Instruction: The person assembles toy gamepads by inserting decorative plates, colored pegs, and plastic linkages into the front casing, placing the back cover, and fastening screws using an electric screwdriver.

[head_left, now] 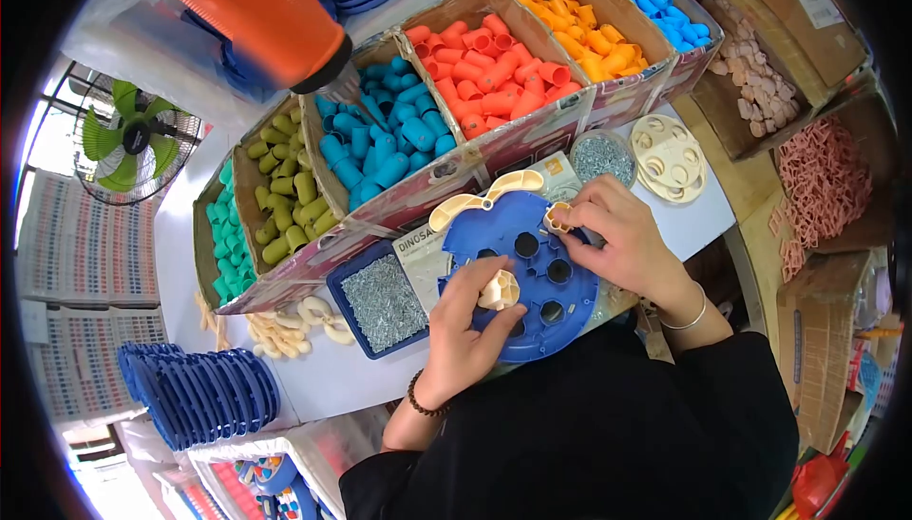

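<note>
Both hands are over the blue disc (pixel 580 294), which lies near the centre of the frame, at the lower edge of the bench (pixel 328 379). The left hand (pixel 464 319) comes up from the bottom, left of the disc, with its forearm angled up and to the right and the back of the hand partly toward the camera. Its grip is closed to the width of a ribbed cream piece (pixel 500 290), held between thumb and fingers above the left part of the disc; contact with the disc cannot be confirmed. The right hand (pixel 617 235) enters from the right, forearm sloping up and to the left, wrist bent inward and fingers curled. Its grip is nearly closed, thumb and fingertips pinching a small cream part (pixel 560 217) at the disc's upper right edge. A curved cream strip (pixel 458 209) sits along the disc's upper left rim. Left of the disc stands a blue tray (pixel 367 350) of small metal pieces; above the right hand are a round container (pixel 576 170) of similar pieces and pale perforated discs (pixel 668 155). A divided cardboard box (pixel 372 227) of coloured caps runs diagonally above, with an orange tool (pixel 255 15) at upper left.
</note>
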The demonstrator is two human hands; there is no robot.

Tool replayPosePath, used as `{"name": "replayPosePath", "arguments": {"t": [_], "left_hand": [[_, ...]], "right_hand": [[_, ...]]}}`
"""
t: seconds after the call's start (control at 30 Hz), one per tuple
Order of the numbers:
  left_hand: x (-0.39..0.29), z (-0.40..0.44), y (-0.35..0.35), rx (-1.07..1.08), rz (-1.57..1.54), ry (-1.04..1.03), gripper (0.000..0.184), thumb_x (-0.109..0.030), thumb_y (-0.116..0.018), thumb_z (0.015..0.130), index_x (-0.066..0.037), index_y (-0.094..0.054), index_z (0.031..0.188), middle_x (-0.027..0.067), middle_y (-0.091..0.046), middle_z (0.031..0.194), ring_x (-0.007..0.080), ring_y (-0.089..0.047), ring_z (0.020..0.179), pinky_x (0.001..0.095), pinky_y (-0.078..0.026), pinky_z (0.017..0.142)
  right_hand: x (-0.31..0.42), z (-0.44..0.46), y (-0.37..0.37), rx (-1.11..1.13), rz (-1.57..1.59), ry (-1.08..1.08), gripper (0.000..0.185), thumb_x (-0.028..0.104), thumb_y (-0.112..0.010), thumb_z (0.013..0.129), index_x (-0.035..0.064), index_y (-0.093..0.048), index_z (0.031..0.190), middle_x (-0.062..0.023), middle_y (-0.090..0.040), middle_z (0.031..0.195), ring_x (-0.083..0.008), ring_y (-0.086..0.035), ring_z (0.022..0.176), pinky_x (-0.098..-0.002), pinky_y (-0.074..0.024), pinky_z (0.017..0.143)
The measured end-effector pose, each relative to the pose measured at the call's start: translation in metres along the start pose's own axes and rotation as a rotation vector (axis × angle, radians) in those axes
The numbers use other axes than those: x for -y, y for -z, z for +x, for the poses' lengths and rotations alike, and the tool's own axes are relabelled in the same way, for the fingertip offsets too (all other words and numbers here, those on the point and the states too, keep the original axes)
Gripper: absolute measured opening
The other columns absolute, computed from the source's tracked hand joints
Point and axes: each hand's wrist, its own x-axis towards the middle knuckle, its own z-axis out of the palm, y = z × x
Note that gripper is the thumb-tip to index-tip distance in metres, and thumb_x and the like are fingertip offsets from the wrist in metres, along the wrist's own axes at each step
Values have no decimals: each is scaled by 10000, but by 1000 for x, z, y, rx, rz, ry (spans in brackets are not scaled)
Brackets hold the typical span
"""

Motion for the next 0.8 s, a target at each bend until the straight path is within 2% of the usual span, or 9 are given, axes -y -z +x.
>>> {"name": "replayPosePath", "arguments": {"t": [0.07, 0.13, 0.3, 0.37, 0.43, 0.53, 0.63, 0.73, 0.8], "left_hand": [[0, -2, 5, 11, 57, -63, 441, 26, -644, 744, 35, -502, 1161, 115, -489, 1105, 171, -507, 988, 264, -411, 834], [1, -5, 10, -102, -139, -51, 426, -62, -652, 749, 39, -522, 1143, 82, -432, 1063, 149, -460, 925, 245, -378, 806], [21, -11, 32, -196, -204, -147, 510, -94, -637, 780, 7, -473, 1252, 99, -476, 1000, 180, -455, 858, 251, -378, 753], [22, -9, 32, -102, -909, -110, 483, -91, -588, 826, -42, -449, 1286, 129, -500, 1056, 209, -490, 836, 277, -409, 710], [23, -7, 31, -77, -1040, -121, 452, -79, -549, 855, -67, -434, 1292, 149, -497, 1109, 235, -513, 823, 284, -422, 660], [11, -3, 31, -354, -1267, 194, 369, -94, -539, 863, -38, -448, 1217, 155, -497, 1102, 223, -523, 787, 254, -424, 599], [27, -6, 36, -168, -1153, -24, 313, -131, -518, 887, -18, -442, 1169, 155, -499, 1074, 201, -533, 732, 233, -420, 533], [16, -11, 36, -154, -893, 46, 376, -255, -505, 905, 19, -434, 1153, 150, -494, 1024, 148, -511, 690, 183, -388, 477], [20, -11, 38, -170, -802, 38, 369, -234, -519, 899, 18, -435, 1154, 145, -494, 1022, 151, -526, 694, 181, -391, 470]], "right_hand": [[3, 0, 3, 42, 33, -32, 331, 31, -706, 624, 85, -591, 931, -81, -549, 901, -272, -535, 856, -342, -453, 727], [10, -1, 5, -93, -3, 21, 326, 56, -692, 656, 62, -581, 963, -111, -548, 971, -309, -510, 933, -375, -426, 807], [19, -13, -2, -214, 44, 82, 333, 40, -660, 672, 16, -564, 990, -143, -537, 1050, -342, -498, 978, -411, -411, 840], [28, -15, -5, -189, 54, 214, 341, 19, -643, 665, 12, -564, 997, -148, -535, 1072, -344, -500, 994, -418, -417, 837], [37, -13, -12, -125, 94, 300, 350, 31, -657, 657, 18, -566, 995, -144, -542, 1056, -341, -504, 997, -412, -426, 836], [39, -11, -27, -59, 57, 266, 306, 81, -667, 669, 24, -585, 957, -120, -556, 1036, -306, -513, 1000, -386, -450, 818], [37, -9, -30, -7, 21, 245, 265, 104, -666, 679, 27, -598, 923, -105, -566, 1023, -286, -519, 998, -371, -459, 806], [36, -10, -30, -15, 11, 263, 241, 105, -663, 681, 27, -604, 901, -99, -572, 1015, -280, -523, 992, -366, -462, 801], [36, -10, -30, -17, 12, 263, 237, 99, -663, 679, 26, -604, 896, -100, -574, 1011, -282, -524, 989, -367, -461, 801]]}}
